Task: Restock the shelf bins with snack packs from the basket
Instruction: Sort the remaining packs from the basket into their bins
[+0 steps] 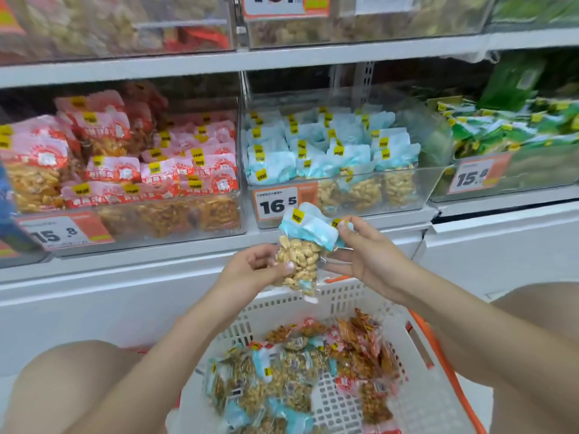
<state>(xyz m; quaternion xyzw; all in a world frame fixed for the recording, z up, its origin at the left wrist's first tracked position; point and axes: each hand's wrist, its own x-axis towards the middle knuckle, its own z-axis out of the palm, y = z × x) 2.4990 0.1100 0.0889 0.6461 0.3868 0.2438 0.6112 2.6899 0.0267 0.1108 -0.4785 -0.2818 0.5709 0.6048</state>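
Both hands hold light-blue-topped peanut packs point(302, 252) above the white basket point(416, 364). My left hand point(250, 267) grips the clear lower part of the packs. My right hand point(366, 255) pinches the blue header between thumb and fingers. The packs hang just below the clear middle shelf bin point(435, 186), which holds several matching blue packs point(329, 145) and carries a 16.5 price label point(277, 206). The basket holds several blue packs point(260, 386) and red-topped packs point(363, 343).
A clear bin of red-topped snack packs point(131, 161) with a 15.8 label sits to the left. A bin of green packs point(513, 130) stands to the right. More bins fill the shelf above. The basket's orange handle point(438, 349) lies at its right side. My knees flank the basket.
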